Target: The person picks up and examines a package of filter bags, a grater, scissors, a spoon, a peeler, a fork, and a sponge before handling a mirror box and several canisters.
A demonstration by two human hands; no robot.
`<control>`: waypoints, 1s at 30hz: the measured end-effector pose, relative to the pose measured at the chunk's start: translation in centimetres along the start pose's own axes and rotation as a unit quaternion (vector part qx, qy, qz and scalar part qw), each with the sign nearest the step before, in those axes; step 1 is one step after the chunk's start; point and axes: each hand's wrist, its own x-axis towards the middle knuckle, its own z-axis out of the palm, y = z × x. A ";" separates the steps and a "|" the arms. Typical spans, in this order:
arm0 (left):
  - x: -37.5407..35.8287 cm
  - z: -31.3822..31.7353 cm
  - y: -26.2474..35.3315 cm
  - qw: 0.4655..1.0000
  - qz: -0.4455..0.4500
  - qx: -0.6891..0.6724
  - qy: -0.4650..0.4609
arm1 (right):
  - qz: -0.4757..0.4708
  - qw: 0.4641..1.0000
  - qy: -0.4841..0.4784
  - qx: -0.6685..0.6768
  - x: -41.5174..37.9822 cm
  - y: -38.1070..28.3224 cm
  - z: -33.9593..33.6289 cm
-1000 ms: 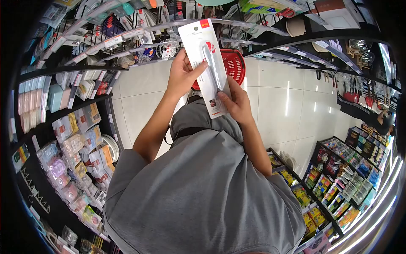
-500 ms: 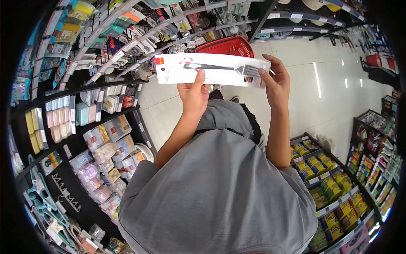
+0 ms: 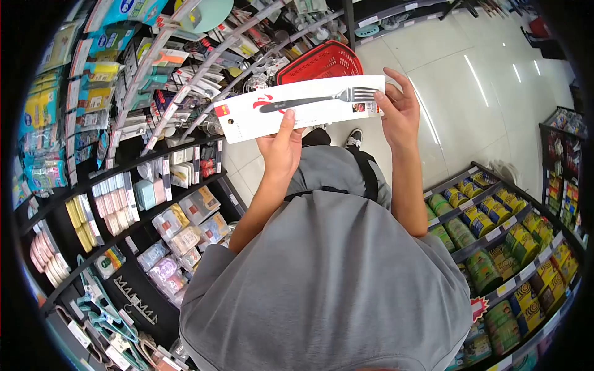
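A long white card package (image 3: 247, 125) with a dark-handled metal fork (image 3: 309, 100) on its front is held up before the grey shirt. My left hand (image 3: 281, 145) grips it from below, left of its middle, with the thumb on the front face. At the right end, by the fork's tines, my right hand (image 3: 399, 111) pinches the card between thumb and fingers; part of those fingers is raised behind the edge. A red basket (image 3: 322, 63) lies partly hidden behind the package.
Shelves of hanging packets (image 3: 102, 77) rise at the upper left. Hangers (image 3: 99, 303) and boxed goods are at the lower left. Shelves of yellow and green cans (image 3: 486, 266) stand at the lower right. Pale floor tiles (image 3: 458, 93) and a shoe (image 3: 354, 138) show beyond.
The package has tilted, its left end lower, and its fork shows more clearly. Both hands still hold it. The view has shifted, bringing more of the right-hand can shelves into sight.
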 end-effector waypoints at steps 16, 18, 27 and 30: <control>3.1 -3.6 1.2 0.999 -0.004 -0.040 -0.008 | -0.002 1.000 0.013 0.016 0.8 1.6 3.4; 4.0 -4.4 2.0 0.999 -0.005 -0.048 -0.012 | 0.014 0.997 -0.013 0.070 1.2 2.4 4.5; 9.0 -9.6 5.5 0.995 0.015 -0.091 -0.033 | -0.009 0.996 -0.066 -0.055 3.3 4.4 12.1; 10.0 -11.3 6.2 0.994 0.018 -0.101 -0.038 | -0.013 0.995 -0.030 -0.094 3.8 5.3 14.5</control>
